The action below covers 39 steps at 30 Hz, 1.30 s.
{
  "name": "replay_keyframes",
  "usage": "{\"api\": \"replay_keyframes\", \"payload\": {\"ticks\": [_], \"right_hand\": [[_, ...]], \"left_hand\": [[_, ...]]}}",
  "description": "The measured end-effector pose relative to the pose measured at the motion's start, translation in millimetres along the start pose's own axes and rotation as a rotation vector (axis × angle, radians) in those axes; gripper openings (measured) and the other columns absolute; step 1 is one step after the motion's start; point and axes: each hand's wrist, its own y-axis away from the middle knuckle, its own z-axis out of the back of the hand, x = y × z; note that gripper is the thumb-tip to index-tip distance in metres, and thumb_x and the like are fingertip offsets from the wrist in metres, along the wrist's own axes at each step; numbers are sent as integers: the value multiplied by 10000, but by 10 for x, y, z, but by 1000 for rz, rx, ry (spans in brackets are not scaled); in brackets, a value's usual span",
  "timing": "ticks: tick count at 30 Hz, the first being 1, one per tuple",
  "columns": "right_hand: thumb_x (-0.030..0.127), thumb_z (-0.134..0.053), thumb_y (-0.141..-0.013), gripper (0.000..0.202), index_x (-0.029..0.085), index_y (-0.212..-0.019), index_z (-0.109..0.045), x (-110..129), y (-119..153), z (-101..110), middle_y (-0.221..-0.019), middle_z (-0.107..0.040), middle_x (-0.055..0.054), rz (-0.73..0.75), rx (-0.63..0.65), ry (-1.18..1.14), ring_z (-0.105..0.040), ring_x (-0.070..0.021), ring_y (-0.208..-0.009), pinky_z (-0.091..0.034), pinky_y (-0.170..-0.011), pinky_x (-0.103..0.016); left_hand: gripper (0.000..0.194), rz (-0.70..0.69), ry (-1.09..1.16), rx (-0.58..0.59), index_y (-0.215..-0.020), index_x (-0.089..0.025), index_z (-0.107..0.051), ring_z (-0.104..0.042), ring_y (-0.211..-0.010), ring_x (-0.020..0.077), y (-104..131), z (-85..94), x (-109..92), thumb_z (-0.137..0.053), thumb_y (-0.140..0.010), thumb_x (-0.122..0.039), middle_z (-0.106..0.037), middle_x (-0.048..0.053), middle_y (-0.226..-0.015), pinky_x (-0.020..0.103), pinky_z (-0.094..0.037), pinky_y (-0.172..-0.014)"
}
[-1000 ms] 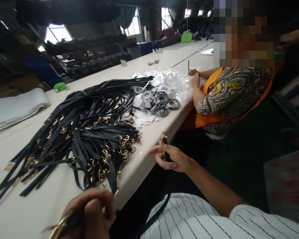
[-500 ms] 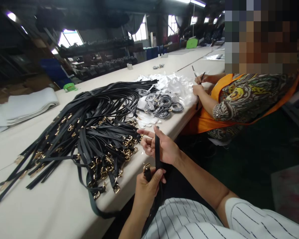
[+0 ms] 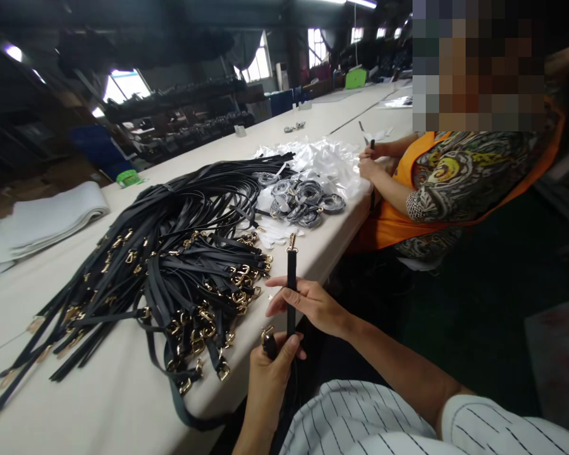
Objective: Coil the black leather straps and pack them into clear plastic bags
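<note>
My left hand [image 3: 272,370] is closed around a black strap [image 3: 291,268], whose gold buckle [image 3: 267,335] sticks up above my fingers. The strap's other end stands upright, tipped with a gold snap hook [image 3: 291,242]. My right hand [image 3: 315,305] pinches this upright length, thumb in front and fingers behind, with the index finger reaching out to the left. Left of both hands, a big heap of black straps [image 3: 171,202] with gold buckles and hooks lies on the table.
Coiled straps [image 3: 308,196] in clear wrapping lie past the heap, beside clear plastic bags [image 3: 329,158] and white strips [image 3: 275,232]. A co-worker in an orange apron [image 3: 379,230] handles a strap at the table edge [image 3: 348,237]. Folded white sheets [image 3: 57,212] lie at left.
My right hand has turned over from palm-up and its thumb now presses on the strap. The strap's hook end now stands visible above it. My left hand has shifted slightly down and left.
</note>
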Motion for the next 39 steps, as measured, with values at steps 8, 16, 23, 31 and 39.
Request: {"api": "replay_keyframes", "payload": {"ticks": [8,16,23,31,39], "right_hand": [[495,-569,-908,466,101,-1145,-648,51,197,340,-948,-738,-128,-61,-194,-14,-696,-202,-846,-520,-840,-355],[428,-675,-847,463,138,-1204,-620,-12,353,471,-898,-738,-78,-102,-290,32,-641,-131,-746,-472,-649,-238],[405,-790,-718,390,130,-979,-699,-159,334,546,-697,-680,-28,-156,-523,-170,-361,-23,-412,-169,-383,-195],[356,-815,-698,329,133,-923,-727,-219,229,436,-724,-647,-18,-157,-590,-260,-482,-48,-558,-348,-493,-182],[376,-727,-791,329,134,-1014,-730,-258,247,485,-880,-696,-72,-138,-512,-265,-508,-67,-605,-382,-505,-193]], "left_hand": [[401,13,-64,89,-883,-130,-746,-449,-561,104,-19,97,-6,-764,-707,-490,-630,24,-624,222,-279,-517],[439,122,-43,152,-913,-120,-746,-445,-474,89,-49,-39,80,-765,-698,-502,-635,19,-596,217,-244,-452],[197,-773,-667,-275,-1030,-191,-740,-704,-737,170,-76,-8,346,-656,-856,-232,-762,46,-864,242,-493,-689],[277,-1044,-966,-412,-1146,-146,-668,-702,-699,146,-99,-55,544,-629,-874,-118,-751,66,-892,221,-470,-631],[189,-529,-583,-224,-963,-188,-716,-705,-809,199,-29,-19,537,-606,-886,-321,-743,59,-883,262,-527,-757]]}}
